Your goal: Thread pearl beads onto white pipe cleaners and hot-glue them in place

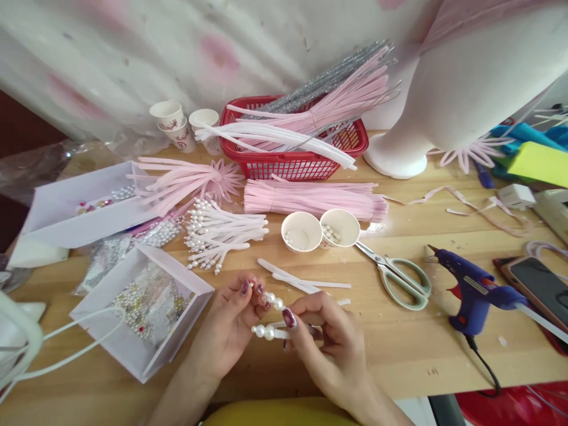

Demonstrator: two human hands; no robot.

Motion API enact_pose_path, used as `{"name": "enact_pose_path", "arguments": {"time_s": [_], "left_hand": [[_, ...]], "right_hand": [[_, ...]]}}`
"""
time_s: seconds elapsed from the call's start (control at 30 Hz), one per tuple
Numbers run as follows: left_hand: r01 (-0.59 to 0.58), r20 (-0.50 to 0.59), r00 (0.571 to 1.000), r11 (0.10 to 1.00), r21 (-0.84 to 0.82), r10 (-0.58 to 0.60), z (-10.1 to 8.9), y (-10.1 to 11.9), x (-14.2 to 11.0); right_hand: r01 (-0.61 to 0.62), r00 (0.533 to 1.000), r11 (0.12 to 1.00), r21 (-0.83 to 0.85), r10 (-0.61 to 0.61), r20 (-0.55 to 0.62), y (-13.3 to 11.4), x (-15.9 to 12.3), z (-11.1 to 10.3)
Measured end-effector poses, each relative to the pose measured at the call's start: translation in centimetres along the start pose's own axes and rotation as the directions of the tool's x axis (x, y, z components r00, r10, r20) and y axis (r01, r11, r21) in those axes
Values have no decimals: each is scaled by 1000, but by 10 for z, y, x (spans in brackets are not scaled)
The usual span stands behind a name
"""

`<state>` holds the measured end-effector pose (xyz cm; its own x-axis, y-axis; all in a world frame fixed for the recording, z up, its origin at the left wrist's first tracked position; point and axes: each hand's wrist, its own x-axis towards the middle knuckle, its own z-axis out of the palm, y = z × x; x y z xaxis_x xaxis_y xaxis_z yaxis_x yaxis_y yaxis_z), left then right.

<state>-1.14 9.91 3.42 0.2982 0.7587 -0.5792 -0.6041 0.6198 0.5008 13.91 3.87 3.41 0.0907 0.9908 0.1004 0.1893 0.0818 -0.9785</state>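
Note:
Over the table's front, my right hand (331, 340) is closed round white fuzzy stems with pearl beads (275, 302) at their ends. A second beaded end (265, 332) sticks out below, pointing left. My left hand (233, 319) is at the tip of the upper beaded stem, thumb and fingertips pinched together; what lies between them is too small to tell. Just beyond the hands lie loose white stems (302, 278). Two paper cups stand behind these: the left cup (302, 220) has a few small beads, the right cup (348, 220) more. A bunch of pearl-tipped white stems (235, 231) rests left of them.
Scissors (402, 281) and a blue glue gun (474, 290) lie to the right, near a phone (539, 284). Two white boxes (189, 281) with beads are on the left. Behind are pink stems (310, 198), a red basket (288, 165) and a white mannequin form (470, 83).

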Motion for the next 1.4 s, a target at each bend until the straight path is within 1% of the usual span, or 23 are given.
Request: {"name": "enact_pose_path", "arguments": {"time_s": [0.1,0.17,0.3,0.6,0.83,1.17,1.3,1.4], "left_hand": [[19,13,1000,999,-26,-19,-1,-2,0],[42,21,999,998,-50,-41,-1,-3,0],[80,43,996,994,-70,-77,-1,-5,-1],[85,72,994,994,-75,-79,1,-6,-1],[94,116,990,993,-78,-84,0,-6,-1],[93,183,980,991,-100,-73,-4,-8,0],[85,169,983,991,-101,-67,-4,-8,0],[91,118,990,992,-83,-81,-4,-7,1]], "right_hand": [[175,984,960,-219,-180,-3,0,2,-2],[246,966,915,-319,-259,2,0,3,-4],[313,944,873,-374,-331,19,1,3,-6],[341,935,852,-398,-349,53,0,6,-5],[368,919,856,-363,-394,2,0,8,-3],[365,921,860,-357,-389,7,2,7,-3],[367,923,866,-341,-384,17,2,8,-3],[363,925,869,-337,-378,22,1,8,-3]]}}
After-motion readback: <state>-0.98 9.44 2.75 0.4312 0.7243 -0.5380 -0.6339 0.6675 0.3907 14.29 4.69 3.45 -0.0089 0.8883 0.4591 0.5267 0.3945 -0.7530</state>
